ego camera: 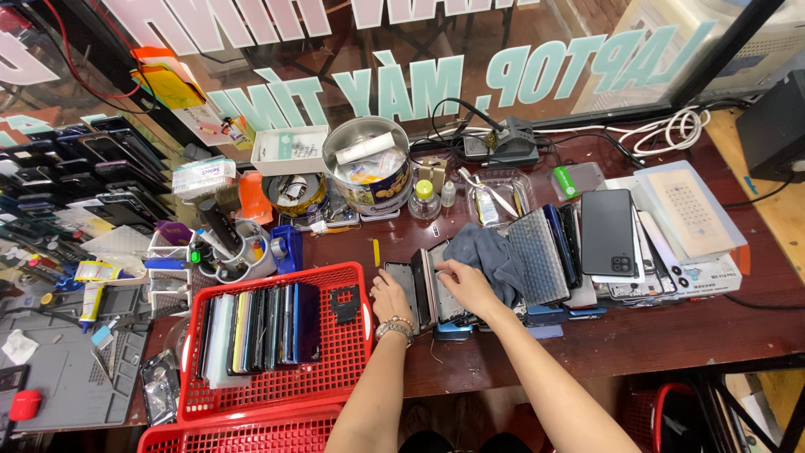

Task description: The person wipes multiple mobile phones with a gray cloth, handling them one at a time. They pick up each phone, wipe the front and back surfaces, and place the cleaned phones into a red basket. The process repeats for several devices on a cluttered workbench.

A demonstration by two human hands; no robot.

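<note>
Dark reddish wood makes up the worktop, and in the head view a row of phones stands on edge at its middle, packed like books on a shelf; their long axes run away from the person, toward the glass pane at the back, and the row itself stretches rightward into a leaning stack of phones and back covers.

The left hand rests at the left end of that row, just beside the red basket; its fingers are loosely curled and lie against the outermost dark phone, though whether they pinch it or only steady it cannot be told from this angle; a beaded bracelet sits on the wrist.

The right hand lies directly over the row, a little to the right of the left hand; its fingers are drawn together and point leftward, their tips touching the top edges of the upright phones, apparently pinching or parting one of them; nothing is lifted clear of the row. A grey cloth lies crumpled just behind this hand, touching the row.

Both hands are close together at the same cluster; the right hand is the nearer to the middle phones, the left to the end one. The red basket holds a second row of upright phones, well within reach of the left arm.
</note>
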